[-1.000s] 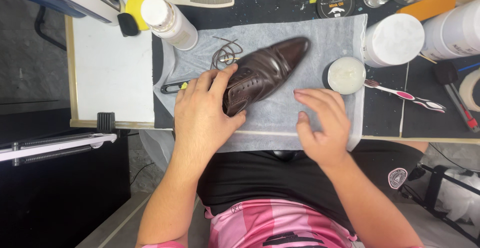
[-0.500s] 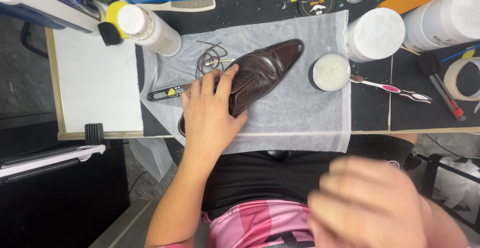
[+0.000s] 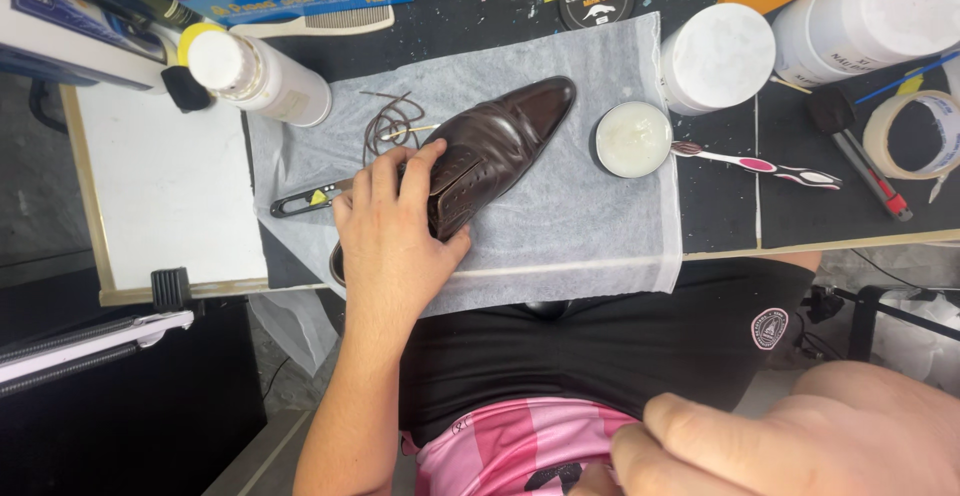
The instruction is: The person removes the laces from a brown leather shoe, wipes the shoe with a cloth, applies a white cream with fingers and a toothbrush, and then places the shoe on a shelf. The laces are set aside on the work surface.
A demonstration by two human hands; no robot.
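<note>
A dark brown leather shoe (image 3: 500, 141) lies on a white cloth (image 3: 590, 226) on the black table, toe pointing up and right. My left hand (image 3: 395, 231) rests on the shoe's heel and lace area, gripping it. My right hand (image 3: 790, 436) is off the table, low at the bottom right close to the camera, blurred, fingers curled with nothing visible in them. A brown shoelace (image 3: 390, 121) lies coiled on the cloth beside the shoe.
An open round tin of pale cream (image 3: 633, 139) sits right of the shoe, with a pink toothbrush (image 3: 760, 164) beyond it. Small snips (image 3: 305, 199) lie left of my hand. White bottles (image 3: 255, 76), jars (image 3: 717, 56), tape rolls (image 3: 915, 136) and a white board (image 3: 170, 196) surround the cloth.
My right hand lifted off the cloth and drew back toward my lap and the camera. My left hand stayed on the shoe.
</note>
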